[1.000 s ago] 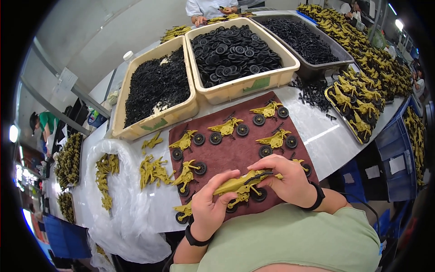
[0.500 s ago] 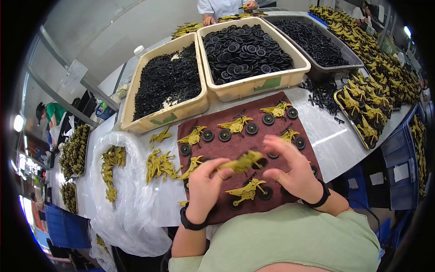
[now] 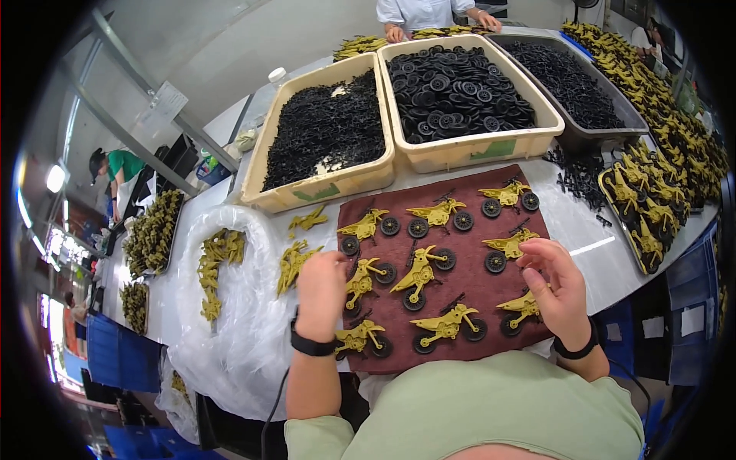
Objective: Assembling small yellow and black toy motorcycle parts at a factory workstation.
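Note:
Several yellow toy motorcycles with black wheels lie in rows on a dark red cloth [image 3: 468, 284]. In the middle of them rests one toy motorcycle [image 3: 420, 274], clear of both hands. My left hand [image 3: 320, 287] is at the cloth's left edge, between a toy motorcycle [image 3: 363, 282] and a heap of yellow motorcycle bodies [image 3: 295, 264]; its fingers are mostly hidden behind its back. At the right edge my right hand [image 3: 562, 291] has bent fingers and a thumb held apart, with nothing seen in it. It is close beside a toy motorcycle [image 3: 507, 244] and another below [image 3: 524, 305].
Beyond the cloth stand a cream bin of small black parts [image 3: 257, 172], a cream bin of black wheels [image 3: 491, 151] and a dark bin [image 3: 613, 126]. A tray of motorcycles [image 3: 644, 211] is at right, a clear plastic bag [image 3: 238, 360] at left. A co-worker's hands [image 3: 484, 19] show across the table.
The toy motorcycle that was between my hands now lies on the cloth. My hands have parted, the left going left and the right going right. The whole view has shifted somewhat.

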Action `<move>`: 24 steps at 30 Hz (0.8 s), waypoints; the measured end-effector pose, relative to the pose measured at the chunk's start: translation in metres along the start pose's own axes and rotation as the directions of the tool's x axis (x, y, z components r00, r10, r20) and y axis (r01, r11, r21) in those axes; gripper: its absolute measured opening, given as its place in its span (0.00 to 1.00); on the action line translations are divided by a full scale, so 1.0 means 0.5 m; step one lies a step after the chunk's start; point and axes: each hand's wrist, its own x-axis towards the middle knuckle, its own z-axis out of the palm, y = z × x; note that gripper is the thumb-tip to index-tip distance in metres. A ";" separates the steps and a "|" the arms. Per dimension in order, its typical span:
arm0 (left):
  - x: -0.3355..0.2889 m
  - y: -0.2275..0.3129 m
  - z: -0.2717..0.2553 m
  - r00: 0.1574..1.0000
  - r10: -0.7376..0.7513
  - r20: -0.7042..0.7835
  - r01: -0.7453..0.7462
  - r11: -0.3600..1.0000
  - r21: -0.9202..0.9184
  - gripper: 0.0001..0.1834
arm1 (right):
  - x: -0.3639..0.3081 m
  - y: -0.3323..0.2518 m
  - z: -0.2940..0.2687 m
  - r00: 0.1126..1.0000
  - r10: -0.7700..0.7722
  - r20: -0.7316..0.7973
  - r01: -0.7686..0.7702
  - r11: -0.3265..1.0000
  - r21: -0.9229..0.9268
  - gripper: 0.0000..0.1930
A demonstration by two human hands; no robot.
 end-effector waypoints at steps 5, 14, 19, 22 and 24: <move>-0.006 -0.110 -0.018 0.994 0.009 0.104 -0.044 0.941 0.335 0.18 | 0.005 -0.004 -0.004 0.999 0.007 0.046 -0.006 0.999 -0.033 0.15; 0.022 -0.122 -0.040 0.949 0.283 0.137 -0.305 0.934 0.186 0.23 | 0.001 0.001 -0.008 0.999 0.025 0.025 -0.024 0.998 -0.058 0.13; 0.051 -0.136 -0.049 0.987 0.147 0.061 -0.097 0.859 -0.503 0.17 | 0.000 0.000 -0.007 0.999 0.041 0.033 -0.040 0.999 -0.021 0.12; 0.061 -0.094 -0.039 0.991 0.110 0.079 0.023 0.438 -0.899 0.17 | 0.000 0.001 -0.009 0.998 0.053 0.038 -0.053 0.999 -0.008 0.12; 0.063 -0.050 -0.040 0.967 0.194 0.163 0.071 0.410 -0.909 0.17 | -0.001 0.005 -0.011 0.998 0.063 0.029 -0.063 0.998 -0.008 0.12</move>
